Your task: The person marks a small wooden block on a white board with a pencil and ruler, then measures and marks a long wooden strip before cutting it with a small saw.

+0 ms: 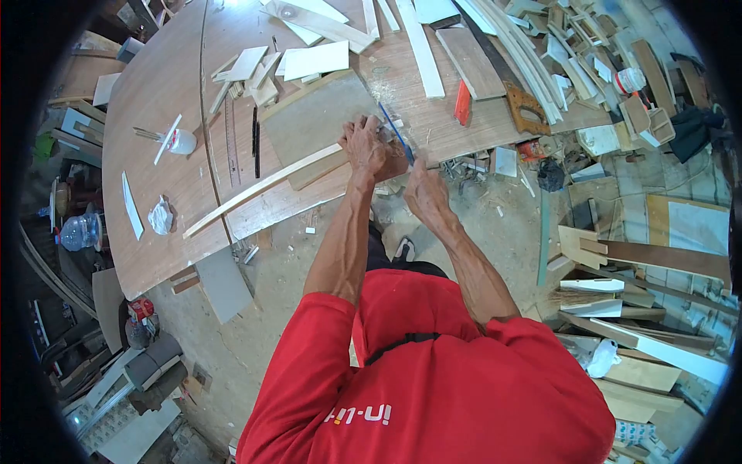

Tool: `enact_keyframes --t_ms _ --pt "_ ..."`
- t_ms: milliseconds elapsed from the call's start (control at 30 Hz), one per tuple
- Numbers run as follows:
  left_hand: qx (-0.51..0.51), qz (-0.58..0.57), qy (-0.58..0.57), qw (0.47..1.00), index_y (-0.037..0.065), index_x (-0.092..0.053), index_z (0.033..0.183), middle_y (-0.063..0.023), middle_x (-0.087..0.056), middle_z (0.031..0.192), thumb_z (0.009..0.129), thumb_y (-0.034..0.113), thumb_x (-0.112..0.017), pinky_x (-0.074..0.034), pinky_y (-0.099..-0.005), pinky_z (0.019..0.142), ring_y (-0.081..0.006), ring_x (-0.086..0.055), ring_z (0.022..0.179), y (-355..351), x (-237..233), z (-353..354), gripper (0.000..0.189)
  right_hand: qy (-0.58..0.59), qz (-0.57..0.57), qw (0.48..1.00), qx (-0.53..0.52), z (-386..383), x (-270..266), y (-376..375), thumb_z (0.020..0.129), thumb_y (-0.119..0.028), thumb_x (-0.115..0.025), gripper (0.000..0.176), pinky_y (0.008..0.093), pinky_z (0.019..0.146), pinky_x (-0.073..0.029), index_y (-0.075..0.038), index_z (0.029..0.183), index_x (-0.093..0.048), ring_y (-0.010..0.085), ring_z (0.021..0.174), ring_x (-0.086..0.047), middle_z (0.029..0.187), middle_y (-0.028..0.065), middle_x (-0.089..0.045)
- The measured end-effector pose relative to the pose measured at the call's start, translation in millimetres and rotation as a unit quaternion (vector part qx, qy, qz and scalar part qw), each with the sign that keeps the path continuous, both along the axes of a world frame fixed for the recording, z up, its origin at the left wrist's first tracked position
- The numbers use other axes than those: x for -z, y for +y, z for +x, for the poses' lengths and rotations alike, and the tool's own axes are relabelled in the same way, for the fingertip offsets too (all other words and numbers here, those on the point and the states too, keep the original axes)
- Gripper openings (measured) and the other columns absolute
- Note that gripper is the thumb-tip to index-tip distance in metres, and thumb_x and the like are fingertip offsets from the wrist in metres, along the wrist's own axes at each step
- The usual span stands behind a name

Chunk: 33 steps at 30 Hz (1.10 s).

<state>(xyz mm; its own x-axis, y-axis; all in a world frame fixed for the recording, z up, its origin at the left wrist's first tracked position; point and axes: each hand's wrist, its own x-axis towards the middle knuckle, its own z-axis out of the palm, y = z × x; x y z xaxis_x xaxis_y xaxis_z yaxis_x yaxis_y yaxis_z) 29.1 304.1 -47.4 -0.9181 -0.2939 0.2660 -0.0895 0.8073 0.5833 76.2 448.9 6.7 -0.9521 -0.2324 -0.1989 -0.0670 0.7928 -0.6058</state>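
Observation:
My left hand is closed over the near end of a long, thin wooden strip, pressing it down by the table's front edge. The strip runs off to the left across the table. In my right hand, fingers wrapped, is the handle of a slim blue hacksaw, which points away from me just right of my left hand. The spot where blade and strip may meet is blurred and partly covered by my fingers. Under the strip lies a flat grey-brown board.
Wood offcuts pile up behind the board. A handsaw and an orange-red piece lie to the right. Left of the board are a metal ruler, a black pencil-like stick and a white cup. Scraps litter the floor.

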Motion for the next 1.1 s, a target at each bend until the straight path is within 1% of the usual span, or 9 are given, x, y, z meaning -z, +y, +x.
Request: enact_keyframes --t_ms 167,267,333,467,567,767,867,933,1100 --pt "0.008 0.011 -0.014 1.000 0.012 -0.060 0.098 -0.0086 -0.056 0.109 0.074 0.015 -0.060 -0.032 -0.0477 0.087 -0.0330 -0.044 0.107 1 -1 0 0.024 0.041 0.001 0.999 -0.005 0 9 1 0.094 -0.020 -0.045 0.027 0.0577 0.070 -0.049 0.006 0.097 -0.049 0.0510 0.078 -0.064 0.076 0.0325 -0.063" --pt "-0.001 -0.009 -0.004 1.000 0.010 -0.060 0.101 -0.0090 -0.055 0.111 0.072 0.015 -0.066 -0.034 -0.0491 0.086 -0.0329 -0.046 0.104 -1 5 0 0.030 -0.022 0.008 1.000 -0.007 8 5 5 0.093 -0.021 -0.045 0.028 0.0575 0.070 -0.049 0.006 0.098 -0.049 0.0511 0.077 -0.063 0.076 0.0325 -0.063" --pt "0.010 -0.016 -0.007 1.000 0.010 -0.059 0.100 -0.0081 -0.055 0.109 0.071 0.014 -0.067 -0.034 -0.0482 0.086 -0.0325 -0.046 0.104 -2 6 -1 0.030 0.024 -0.013 1.000 0.001 -7 13 -5 0.091 -0.020 -0.046 0.027 0.0576 0.070 -0.049 0.006 0.099 -0.048 0.0510 0.078 -0.064 0.078 0.0333 -0.063" --pt "0.009 -0.016 -0.035 0.999 0.011 -0.059 0.100 -0.0074 -0.056 0.109 0.070 0.014 -0.066 -0.034 -0.0477 0.086 -0.0323 -0.046 0.104 -1 -1 0 0.030 0.023 -0.016 0.999 -0.019 -2 5 0 0.090 -0.019 -0.046 0.027 0.0572 0.070 -0.050 0.007 0.100 -0.048 0.0512 0.079 -0.064 0.079 0.0342 -0.063" --pt "0.002 -0.011 -0.019 1.000 0.012 -0.060 0.099 -0.0076 -0.056 0.108 0.067 0.012 -0.066 -0.034 -0.0477 0.086 -0.0323 -0.045 0.105 -3 6 0 0.033 -0.044 0.013 0.999 0.007 7 2 4 0.090 -0.018 -0.046 0.029 0.0572 0.071 -0.050 0.007 0.103 -0.049 0.0510 0.079 -0.064 0.080 0.0345 -0.063" --pt "0.016 -0.003 -0.037 0.999 0.011 -0.059 0.099 -0.0086 -0.056 0.109 0.072 0.014 -0.063 -0.034 -0.0477 0.085 -0.0327 -0.045 0.105 0 -7 2 0.028 0.054 -0.035 0.998 -0.013 4 6 2 0.095 -0.020 -0.040 0.028 0.0600 0.067 -0.046 0.006 0.103 -0.048 0.0531 0.076 -0.062 0.076 0.0348 -0.061" --pt "0.002 -0.012 -0.010 1.000 0.011 -0.059 0.100 -0.0085 -0.055 0.109 0.072 0.013 -0.063 -0.034 -0.0475 0.085 -0.0331 -0.046 0.105 -1 1 3 0.028 -0.060 0.010 0.998 0.007 8 -12 4 0.089 -0.013 -0.045 0.025 0.0578 0.070 -0.049 0.009 0.099 -0.051 0.0511 0.078 -0.064 0.079 0.0351 -0.063" --pt "0.009 -0.011 -0.019 1.000 0.011 -0.059 0.102 -0.0085 -0.055 0.110 0.072 0.015 -0.063 -0.034 -0.0471 0.085 -0.0335 -0.046 0.105 -1 2 0 0.030 0.020 -0.004 1.000 -0.021 -16 6 -9 0.089 -0.013 -0.045 0.027 0.0582 0.069 -0.049 0.009 0.104 -0.048 0.0517 0.077 -0.064 0.079 0.0349 -0.063" --pt "0.005 0.009 -0.007 1.000 0.013 -0.060 0.095 -0.0074 -0.055 0.108 0.075 0.016 -0.060 -0.033 -0.0480 0.086 -0.0326 -0.045 0.105 -2 0 -4 0.021 0.001 0.019 1.000 -0.023 -1 -13 4 0.090 -0.013 -0.045 0.028 0.0584 0.070 -0.049 0.010 0.106 -0.047 0.0518 0.077 -0.064 0.080 0.0346 -0.063"
